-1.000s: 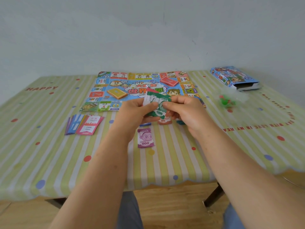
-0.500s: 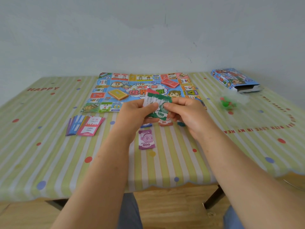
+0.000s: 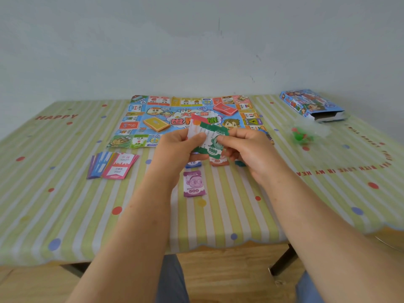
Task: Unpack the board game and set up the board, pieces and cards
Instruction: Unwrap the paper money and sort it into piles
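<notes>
A colourful game board (image 3: 188,110) lies flat at the table's far middle, with a yellow card deck (image 3: 156,124) and a red card deck (image 3: 224,109) on it. Above its near edge my left hand (image 3: 175,149) and my right hand (image 3: 247,149) both pinch a small stack of play money (image 3: 211,138); a green 1000 note faces me. Under my hands lie a blue 10 note (image 3: 192,164), an orange 50 note (image 3: 218,161) and a teal note, mostly hidden. A purple 500 note (image 3: 193,183) lies nearer me. A fan of property cards (image 3: 112,165) rests to the left.
The open game box (image 3: 312,106) lies at the far right near the wall. A clear bag with green and red pieces (image 3: 303,136) sits in front of it. The striped tablecloth (image 3: 65,204) ends at the table's near edge above a wooden floor.
My hands hold the money stack in almost the same place; the notes have shifted slightly between my fingers. Nothing on the table has moved.
</notes>
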`<action>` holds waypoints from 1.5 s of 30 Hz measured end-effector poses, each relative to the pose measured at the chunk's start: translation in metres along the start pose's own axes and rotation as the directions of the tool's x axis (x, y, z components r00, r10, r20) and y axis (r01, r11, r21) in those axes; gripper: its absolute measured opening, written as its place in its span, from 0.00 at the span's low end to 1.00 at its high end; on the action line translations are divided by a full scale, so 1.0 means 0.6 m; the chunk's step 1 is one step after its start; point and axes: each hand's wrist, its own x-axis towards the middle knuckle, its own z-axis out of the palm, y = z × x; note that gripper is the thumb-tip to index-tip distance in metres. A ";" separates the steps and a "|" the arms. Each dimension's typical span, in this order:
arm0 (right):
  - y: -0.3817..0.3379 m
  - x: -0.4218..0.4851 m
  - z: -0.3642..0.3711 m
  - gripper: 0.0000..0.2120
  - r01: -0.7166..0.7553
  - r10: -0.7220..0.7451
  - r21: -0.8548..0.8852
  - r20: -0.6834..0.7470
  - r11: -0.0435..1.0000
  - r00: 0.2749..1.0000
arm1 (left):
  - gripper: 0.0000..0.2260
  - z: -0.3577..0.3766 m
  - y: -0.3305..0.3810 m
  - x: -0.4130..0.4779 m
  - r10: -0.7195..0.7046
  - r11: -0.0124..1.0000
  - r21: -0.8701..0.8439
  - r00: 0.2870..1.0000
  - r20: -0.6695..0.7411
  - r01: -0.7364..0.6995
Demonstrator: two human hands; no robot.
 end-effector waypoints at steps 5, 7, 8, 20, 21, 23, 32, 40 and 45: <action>-0.001 -0.002 0.000 0.04 0.011 -0.011 0.008 0.025 1.000 1.000 | 0.05 -0.001 0.001 -0.001 0.009 1.000 -0.022 1.000 -0.006 -0.009; -0.001 -0.002 -0.001 0.05 0.016 -0.016 0.006 0.024 1.000 1.000 | 0.05 -0.002 0.002 -0.001 0.016 1.000 -0.027 1.000 -0.012 -0.016; -0.001 -0.003 -0.001 0.05 0.019 -0.019 0.004 0.023 1.000 1.000 | 0.05 -0.002 0.002 0.000 0.016 1.000 -0.026 1.000 -0.017 -0.016; 0.000 -0.002 -0.001 0.03 0.023 -0.024 0.026 0.034 0.999 0.999 | 0.05 -0.004 0.000 0.003 0.001 0.998 -0.061 1.000 -0.031 -0.003; 0.001 -0.001 0.000 0.03 0.023 -0.024 0.027 0.039 0.999 0.999 | 0.05 -0.004 0.000 0.003 0.003 0.998 -0.063 0.999 -0.039 -0.005; 0.002 0.000 -0.001 0.03 0.018 -0.019 0.034 0.035 0.999 0.999 | 0.05 -0.004 0.001 0.002 0.008 0.997 -0.071 0.999 -0.043 -0.011; 0.003 0.004 -0.002 0.02 -0.004 0.005 0.062 -0.012 0.998 1.000 | 0.06 0.000 0.000 0.002 -0.005 0.996 -0.091 1.000 -0.004 0.004; 0.001 -0.001 -0.001 0.03 0.017 -0.019 0.064 0.029 0.998 0.999 | 0.05 0.000 -0.004 0.001 0.010 0.998 -0.059 0.999 0.042 -0.007; -0.001 -0.002 -0.001 0.05 0.037 -0.039 0.060 0.024 0.998 0.999 | 0.05 0.002 -0.003 0.000 0.018 0.998 -0.061 0.999 0.040 -0.016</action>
